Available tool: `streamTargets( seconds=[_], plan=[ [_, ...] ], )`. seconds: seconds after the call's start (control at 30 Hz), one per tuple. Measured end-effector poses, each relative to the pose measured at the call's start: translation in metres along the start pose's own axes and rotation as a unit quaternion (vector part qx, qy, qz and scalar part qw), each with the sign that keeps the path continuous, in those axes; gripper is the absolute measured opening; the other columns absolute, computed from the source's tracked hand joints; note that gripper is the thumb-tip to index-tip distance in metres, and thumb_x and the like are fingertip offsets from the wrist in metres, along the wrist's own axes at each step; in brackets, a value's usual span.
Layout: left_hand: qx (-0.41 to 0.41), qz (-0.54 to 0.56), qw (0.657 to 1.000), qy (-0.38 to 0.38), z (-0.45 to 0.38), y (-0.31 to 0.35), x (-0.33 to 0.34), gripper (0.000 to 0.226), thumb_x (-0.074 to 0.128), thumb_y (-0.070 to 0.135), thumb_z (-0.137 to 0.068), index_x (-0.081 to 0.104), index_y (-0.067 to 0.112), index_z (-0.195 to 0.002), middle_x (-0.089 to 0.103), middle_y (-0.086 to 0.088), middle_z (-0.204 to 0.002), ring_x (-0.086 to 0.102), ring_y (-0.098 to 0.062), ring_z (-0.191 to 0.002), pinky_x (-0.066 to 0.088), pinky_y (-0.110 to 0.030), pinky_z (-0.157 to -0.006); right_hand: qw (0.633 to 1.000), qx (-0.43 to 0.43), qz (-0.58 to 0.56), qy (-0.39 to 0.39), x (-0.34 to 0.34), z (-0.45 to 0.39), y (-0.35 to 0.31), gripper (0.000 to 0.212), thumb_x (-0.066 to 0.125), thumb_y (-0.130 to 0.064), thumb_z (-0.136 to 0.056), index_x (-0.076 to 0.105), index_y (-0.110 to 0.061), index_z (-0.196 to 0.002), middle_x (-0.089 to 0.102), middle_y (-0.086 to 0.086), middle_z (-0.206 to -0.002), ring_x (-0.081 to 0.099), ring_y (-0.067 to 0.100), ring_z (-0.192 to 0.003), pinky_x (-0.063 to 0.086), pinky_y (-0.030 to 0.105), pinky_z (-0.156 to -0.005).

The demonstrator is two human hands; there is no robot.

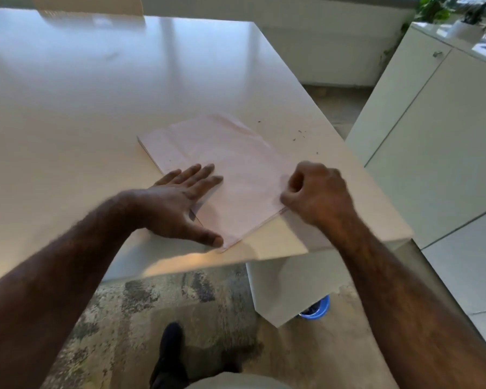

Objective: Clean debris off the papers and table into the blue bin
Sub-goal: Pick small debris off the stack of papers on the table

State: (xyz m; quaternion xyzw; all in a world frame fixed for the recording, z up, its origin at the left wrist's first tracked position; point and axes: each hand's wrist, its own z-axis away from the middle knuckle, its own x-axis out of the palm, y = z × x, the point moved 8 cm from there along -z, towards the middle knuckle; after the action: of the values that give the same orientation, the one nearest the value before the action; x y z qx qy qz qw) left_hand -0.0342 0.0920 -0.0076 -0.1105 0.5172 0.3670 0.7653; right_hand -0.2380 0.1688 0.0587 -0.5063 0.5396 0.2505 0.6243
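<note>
A stack of pale pink papers (225, 164) lies near the right front corner of the white table (96, 94). My left hand (180, 203) rests flat with fingers spread on the stack's near left edge. At the stack's near right edge, my right hand (317, 189) is curled, thumb and fingers pinching the paper. Small dark bits of debris (299, 135) are scattered on the table just right of the papers, and a speck sits on the stack's left part. The blue bin (317, 308) stands on the floor, mostly hidden behind the table leg.
A white table leg (281, 290) rises below the table's right corner. White cabinets (432, 122) stand to the right with potted plants (460, 18) on top. A mottled rug (180, 304) covers the floor, and my dark shoe (169, 352) shows below.
</note>
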Motion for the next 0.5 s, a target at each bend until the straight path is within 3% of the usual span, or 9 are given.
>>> streamTargets(
  seconds=[0.07, 0.2, 0.23, 0.37, 0.43, 0.5],
  plan=[
    [-0.001, 0.002, 1.0, -0.001, 0.001, -0.001, 0.002, 0.135, 0.036, 0.102, -0.041, -0.022, 0.041, -0.147, -0.036, 0.015, -0.152, -0.034, -0.006, -0.139, -0.015, -0.04, -0.119, 0.999, -0.014, -0.018, 0.03, -0.006, 0.003, -0.007, 0.013, 0.073, -0.029, -0.073, 0.063, -0.022, -0.079, 0.066, -0.004, -0.081, 0.059, 0.016, -0.076, 0.041, 0.024, -0.068],
    [-0.008, 0.009, 1.0, -0.014, 0.002, -0.001, 0.003, 0.136, 0.039, 0.099, -0.042, -0.022, 0.04, -0.148, -0.037, 0.015, -0.152, -0.034, -0.007, -0.139, -0.015, -0.041, -0.119, 0.973, -0.133, -0.115, -0.152, 0.035, 0.038, -0.056, 0.012, 0.075, -0.024, -0.072, 0.063, -0.022, -0.076, 0.067, -0.01, -0.08, 0.062, 0.004, -0.075, 0.044, 0.018, -0.062],
    [-0.007, 0.01, 1.0, -0.014, 0.002, 0.0, 0.003, 0.135, 0.04, 0.099, -0.042, -0.022, 0.04, -0.148, -0.037, 0.016, -0.152, -0.034, -0.007, -0.139, -0.015, -0.041, -0.119, 0.977, -0.121, -0.101, -0.143, 0.034, 0.031, -0.046, 0.013, 0.075, -0.024, -0.072, 0.062, -0.022, -0.075, 0.067, -0.01, -0.08, 0.063, 0.007, -0.077, 0.044, 0.018, -0.063],
    [-0.007, 0.009, 1.0, -0.015, 0.001, 0.0, 0.003, 0.134, 0.041, 0.098, -0.045, -0.021, 0.04, -0.148, -0.037, 0.016, -0.152, -0.034, -0.006, -0.139, -0.015, -0.043, -0.119, 0.999, 0.024, 0.005, 0.028, -0.008, -0.02, 0.015, 0.01, 0.071, -0.023, -0.075, 0.061, -0.02, -0.076, 0.068, 0.002, -0.081, 0.063, 0.024, -0.079, 0.04, 0.023, -0.068],
    [-0.009, 0.009, 1.0, -0.016, 0.001, -0.001, 0.005, 0.132, 0.044, 0.097, -0.048, -0.022, 0.041, -0.147, -0.037, 0.016, -0.152, -0.035, -0.006, -0.138, -0.015, -0.043, -0.119, 0.999, -0.02, -0.02, 0.042, -0.004, -0.01, -0.006, 0.008, 0.069, -0.022, -0.075, 0.063, -0.019, -0.079, 0.071, 0.004, -0.085, 0.064, 0.025, -0.079, 0.048, 0.027, -0.069],
    [-0.01, 0.01, 1.0, -0.013, 0.001, -0.002, 0.004, 0.129, 0.047, 0.095, -0.052, -0.023, 0.041, -0.146, -0.039, 0.016, -0.15, -0.036, -0.007, -0.138, -0.016, -0.042, -0.118, 0.988, -0.119, -0.088, -0.046, 0.021, 0.017, -0.05, 0.007, 0.069, -0.021, -0.076, 0.063, -0.02, -0.078, 0.07, -0.002, -0.082, 0.064, 0.015, -0.076, 0.051, 0.028, -0.068]
  ],
)
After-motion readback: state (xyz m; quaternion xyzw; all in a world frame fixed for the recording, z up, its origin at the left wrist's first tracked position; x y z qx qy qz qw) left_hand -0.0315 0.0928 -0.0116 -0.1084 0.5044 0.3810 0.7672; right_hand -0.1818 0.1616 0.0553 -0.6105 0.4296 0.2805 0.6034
